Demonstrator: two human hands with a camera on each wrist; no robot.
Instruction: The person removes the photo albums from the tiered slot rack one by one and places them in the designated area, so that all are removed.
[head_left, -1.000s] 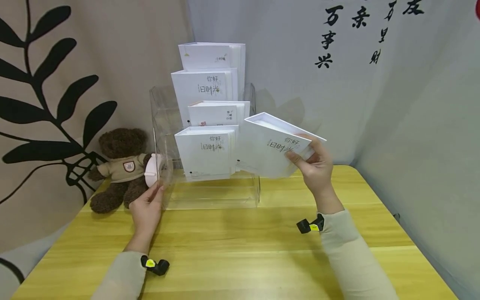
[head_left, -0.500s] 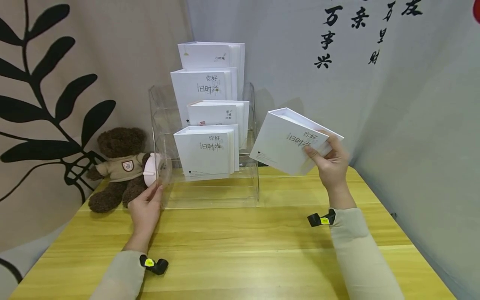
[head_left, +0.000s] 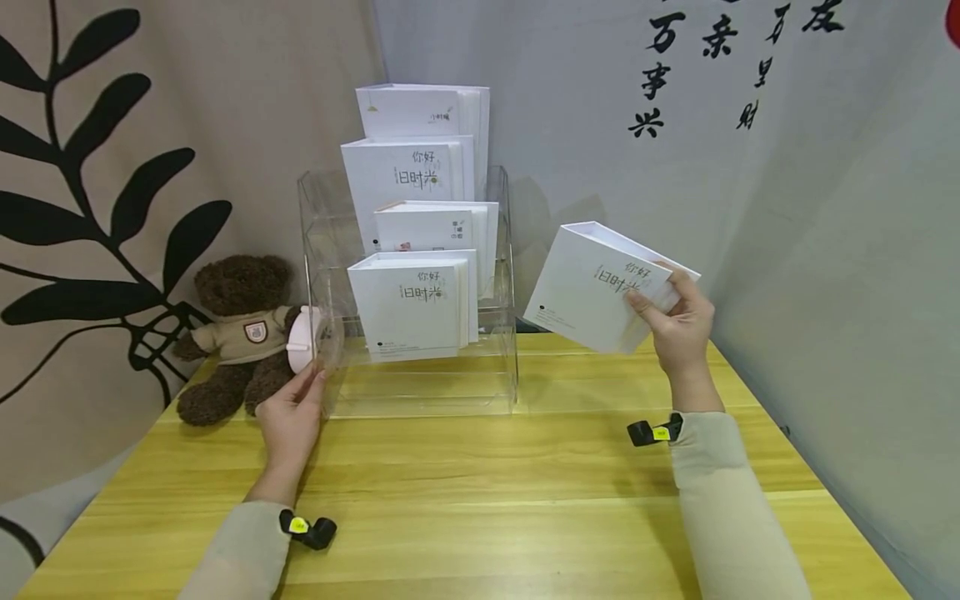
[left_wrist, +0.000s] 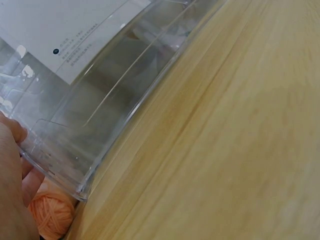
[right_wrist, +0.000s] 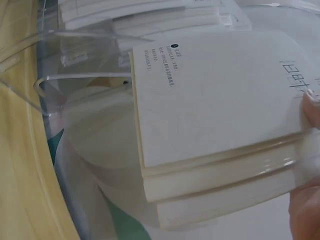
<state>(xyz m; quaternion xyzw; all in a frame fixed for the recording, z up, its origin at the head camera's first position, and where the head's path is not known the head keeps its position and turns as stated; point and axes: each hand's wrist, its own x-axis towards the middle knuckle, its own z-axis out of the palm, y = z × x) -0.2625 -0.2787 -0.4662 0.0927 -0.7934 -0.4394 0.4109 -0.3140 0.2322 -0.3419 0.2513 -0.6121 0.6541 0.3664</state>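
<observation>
White book (head_left: 585,287): tilted above the table (head_left: 487,517), just right of the clear rack (head_left: 423,392).
Right hand (head_left: 682,329): grips that book by its right edge, thumb on the front cover, fingers behind.
Left hand (head_left: 291,421): pinches the rack's left side panel near its base.
Other white books (head_left: 408,312): standing at stepped heights in the rack.
Teddy bear (head_left: 243,333): sits beside the rack.
Yarn ball (left_wrist: 52,212): orange, near the left fingers.

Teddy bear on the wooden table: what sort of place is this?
Most likely a room corner set up as a small display or studio: the leaf-printed backdrop behind the wooden table, and the clear rack of white books beside a teddy bear, suggest it.
</observation>
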